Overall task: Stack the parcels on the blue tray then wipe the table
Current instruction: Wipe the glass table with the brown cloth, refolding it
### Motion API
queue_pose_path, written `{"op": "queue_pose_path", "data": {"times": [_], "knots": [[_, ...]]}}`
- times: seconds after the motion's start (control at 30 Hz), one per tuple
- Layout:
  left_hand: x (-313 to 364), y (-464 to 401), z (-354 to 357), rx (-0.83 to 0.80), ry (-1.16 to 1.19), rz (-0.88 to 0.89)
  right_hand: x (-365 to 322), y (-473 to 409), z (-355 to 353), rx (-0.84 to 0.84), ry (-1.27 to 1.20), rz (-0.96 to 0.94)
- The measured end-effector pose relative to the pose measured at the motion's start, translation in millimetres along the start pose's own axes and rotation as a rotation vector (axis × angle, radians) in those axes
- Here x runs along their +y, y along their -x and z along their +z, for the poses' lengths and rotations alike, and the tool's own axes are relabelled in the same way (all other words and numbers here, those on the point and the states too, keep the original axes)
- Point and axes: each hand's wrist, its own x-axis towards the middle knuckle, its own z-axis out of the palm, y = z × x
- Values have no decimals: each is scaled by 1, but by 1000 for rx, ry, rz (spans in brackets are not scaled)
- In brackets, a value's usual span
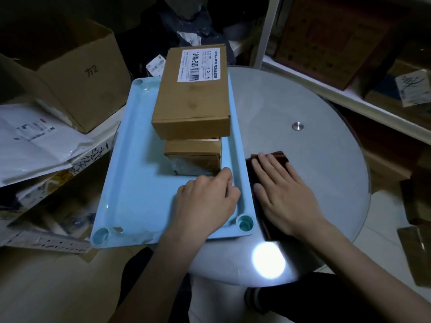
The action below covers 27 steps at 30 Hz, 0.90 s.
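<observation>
- Round frosted-glass table (314,94) with a metal stud (297,126) at its centre and a bright lamp glare near its front edge
- Room dim and crowded: one large open carton (70,73) at the left, white mailer bags (35,145) beside it, shelves at the right
- One blue tray (130,183) lies on the table's left part and overhangs the edge
- Two cardboard parcels stand stacked on the tray: labelled top parcel (193,101) over smaller lower parcel (193,155)
- One dark brown cloth (278,157) lies on the glass just beside the tray
- Left hand (206,197) rests in the tray, fingers curled at its right rim
- Right hand (282,190) presses flat on the cloth, fingers straight and spread
</observation>
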Motion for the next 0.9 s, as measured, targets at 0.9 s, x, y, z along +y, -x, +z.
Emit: {"op": "queue_pose_path", "data": {"times": [0.9], "knots": [[-7,-2,9,51,-77,18,46,-133,-2,-5,-23,178]]}}
